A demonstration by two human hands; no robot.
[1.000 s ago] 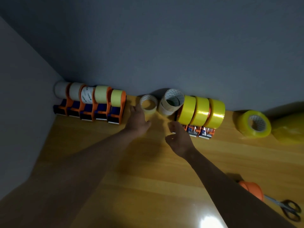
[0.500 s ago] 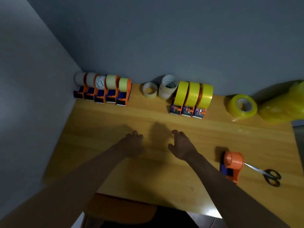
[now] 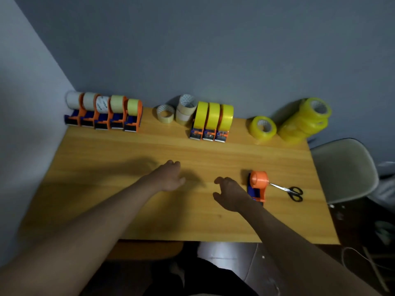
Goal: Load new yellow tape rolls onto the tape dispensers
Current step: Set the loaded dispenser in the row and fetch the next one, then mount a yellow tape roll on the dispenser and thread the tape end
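The right hand (image 3: 232, 194), loosely curled and holding nothing, hides part of the empty orange dispenser (image 3: 258, 184) at centre right, the left hand (image 3: 168, 177) hovers relaxed mid-table, and yellow tape rolls (image 3: 264, 128) wait at upper right.

Scissors (image 3: 291, 191) right of empty dispenser (image 3: 257, 184)

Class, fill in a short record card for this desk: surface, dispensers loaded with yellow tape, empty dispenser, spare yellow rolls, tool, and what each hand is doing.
Surface: wooden table
Loaded yellow: three dispensers at the back wall
Empty dispenser: orange one, beside the right hand
Spare yellow rolls: single roll; wrapped stack
Tool: scissors
Left hand: holds nothing
Right hand: holds nothing
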